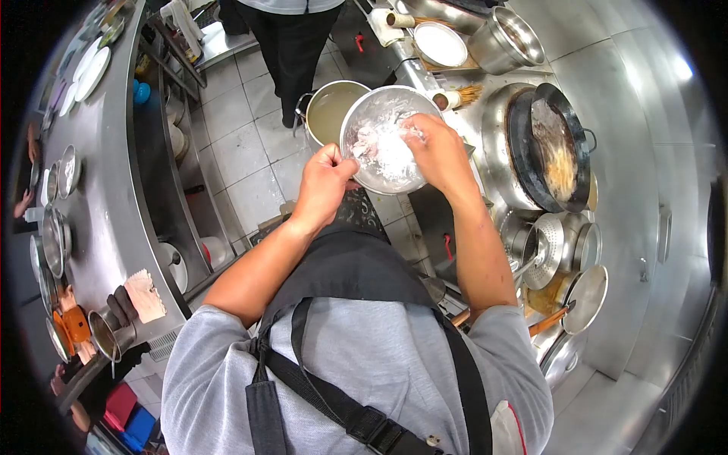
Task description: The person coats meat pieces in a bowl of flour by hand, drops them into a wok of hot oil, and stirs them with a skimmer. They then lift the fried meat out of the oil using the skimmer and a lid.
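Evidently, the left hand [324, 178] gripped the near-left rim of the metal bowl [388, 186], while the right hand [434, 142] dipped into the white powder [396, 155] inside; whether it grasped anything could not be told. The bowl seemed stiff and light, best held by its rim, though powder might make it slippery; the pale pieces [367, 142] within looked soft. Both forearms [262, 254] reached forward and inward. The bowl was beyond the apron [349, 265], overlapping the pot [309, 135] in view, with the wok [522, 155] off to the right.
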The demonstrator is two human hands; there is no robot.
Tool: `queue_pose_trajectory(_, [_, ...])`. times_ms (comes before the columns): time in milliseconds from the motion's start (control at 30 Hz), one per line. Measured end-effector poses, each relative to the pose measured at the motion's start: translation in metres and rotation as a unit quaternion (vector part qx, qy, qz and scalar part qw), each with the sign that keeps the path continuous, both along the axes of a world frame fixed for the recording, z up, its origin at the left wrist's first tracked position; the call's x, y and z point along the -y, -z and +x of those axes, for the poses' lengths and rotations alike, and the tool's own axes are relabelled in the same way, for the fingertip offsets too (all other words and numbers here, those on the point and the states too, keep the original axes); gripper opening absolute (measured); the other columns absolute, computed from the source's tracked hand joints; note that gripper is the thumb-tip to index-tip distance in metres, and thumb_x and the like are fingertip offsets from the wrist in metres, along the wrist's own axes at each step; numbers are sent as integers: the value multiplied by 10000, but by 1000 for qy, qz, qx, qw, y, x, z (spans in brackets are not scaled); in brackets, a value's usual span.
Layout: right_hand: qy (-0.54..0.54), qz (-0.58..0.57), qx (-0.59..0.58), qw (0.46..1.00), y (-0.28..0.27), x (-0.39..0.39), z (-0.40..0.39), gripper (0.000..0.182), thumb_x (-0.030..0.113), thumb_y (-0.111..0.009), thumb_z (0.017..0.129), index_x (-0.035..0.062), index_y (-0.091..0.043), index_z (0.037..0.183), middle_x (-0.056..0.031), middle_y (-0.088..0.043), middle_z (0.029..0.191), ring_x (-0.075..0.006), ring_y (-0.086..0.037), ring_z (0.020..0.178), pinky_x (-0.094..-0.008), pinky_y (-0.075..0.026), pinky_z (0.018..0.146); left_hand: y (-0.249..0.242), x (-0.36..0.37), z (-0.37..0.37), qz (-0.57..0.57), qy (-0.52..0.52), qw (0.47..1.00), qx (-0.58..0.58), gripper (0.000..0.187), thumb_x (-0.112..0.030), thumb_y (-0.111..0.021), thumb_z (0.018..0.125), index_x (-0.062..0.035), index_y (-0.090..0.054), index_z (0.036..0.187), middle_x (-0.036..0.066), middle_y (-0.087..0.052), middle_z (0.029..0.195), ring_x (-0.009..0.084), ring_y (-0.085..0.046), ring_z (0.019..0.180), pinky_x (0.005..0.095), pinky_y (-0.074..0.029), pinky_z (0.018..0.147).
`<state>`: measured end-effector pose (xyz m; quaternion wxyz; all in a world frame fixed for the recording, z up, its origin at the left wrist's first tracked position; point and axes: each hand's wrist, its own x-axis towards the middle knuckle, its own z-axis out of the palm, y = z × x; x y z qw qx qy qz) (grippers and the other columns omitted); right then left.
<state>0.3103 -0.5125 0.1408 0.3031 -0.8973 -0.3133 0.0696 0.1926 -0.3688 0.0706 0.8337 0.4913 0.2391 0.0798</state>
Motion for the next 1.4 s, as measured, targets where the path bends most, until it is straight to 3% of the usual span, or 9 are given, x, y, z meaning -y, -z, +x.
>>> queue_pose_trajectory(333, [-106,-32,108,988,48,-13,-7,251,118,-643,793,56,-579,1027,-132,-605,944,-293,-613,884,-394,-494,734,9,3,-1,29,11,999,18,233,-35,-600,814,-84,-429,663,-19,-484,662,66,-484,586,248,-488,538])
queue_pose_trajectory(400, [-21,121,-153,981,50,-5,2,215,61,-592,804,46,-572,1017,-102,-618,903,-202,-613,828,-347,-492,673,9,1,-1,4,10,1000,14,237,-36,-603,814,-84,-426,663,-18,-484,662,67,-483,585,247,-486,535])
queue_pose_trajectory(467, [-22,192,-190,963,34,-3,3,94,49,-511,844,42,-574,913,-74,-632,926,-158,-608,820,-307,-479,651,9,2,-2,6,1,1000,15,243,-35,-606,812,-86,-421,662,-15,-482,660,70,-486,588,244,-485,534])
queue_pose_trajectory(533, [54,389,-439,808,23,-1,6,159,124,-491,855,47,-581,962,-64,-631,926,-157,-604,822,-335,-494,659,9,1,-2,8,2,1000,12,242,-33,-607,809,-86,-422,663,-12,-485,661,71,-488,587,244,-485,534])
queue_pose_trajectory(567, [54,389,-437,809,23,-2,6,159,124,-491,855,47,-581,962,-64,-631,926,-157,-604,822,-335,-494,659,9,1,-1,12,3,1000,9,242,-31,-609,806,-86,-422,664,-10,-488,662,73,-490,587,244,-486,535])
queue_pose_trajectory(700, [54,563,-627,535,31,-21,-1,184,173,-486,880,52,-520,1014,-215,-585,1126,-295,-622,923,-427,-539,730,8,3,-2,5,2,1000,15,241,-28,-608,806,-85,-425,660,-4,-498,659,78,-498,585,244,-480,530])
queue_pose_trajectory(1000, [112,530,-493,681,46,-37,-5,372,-4,-585,827,41,-463,1175,-237,-580,1135,-291,-623,898,-341,-544,690,11,-1,-8,131,13,991,3,192,-75,-627,798,-79,-477,679,11,-513,656,103,-531,598,263,-468,545])
queue_pose_trajectory(1200, [115,502,-504,693,58,-40,1,199,131,-579,899,103,-534,1091,15,-484,634,-70,-422,464,-214,-320,368,10,-4,-14,136,-31,990,30,230,-53,-606,787,-59,-426,643,6,-474,629,76,-500,581,270,-462,514])
queue_pose_trajectory(1400, [112,458,-518,714,47,-56,-4,112,212,-531,945,126,-503,1012,30,-382,553,-77,-349,393,-216,-284,327,14,-6,-22,69,-66,994,48,220,-26,-600,785,-55,-422,659,-16,-449,631,72,-481,593,268,-458,517])
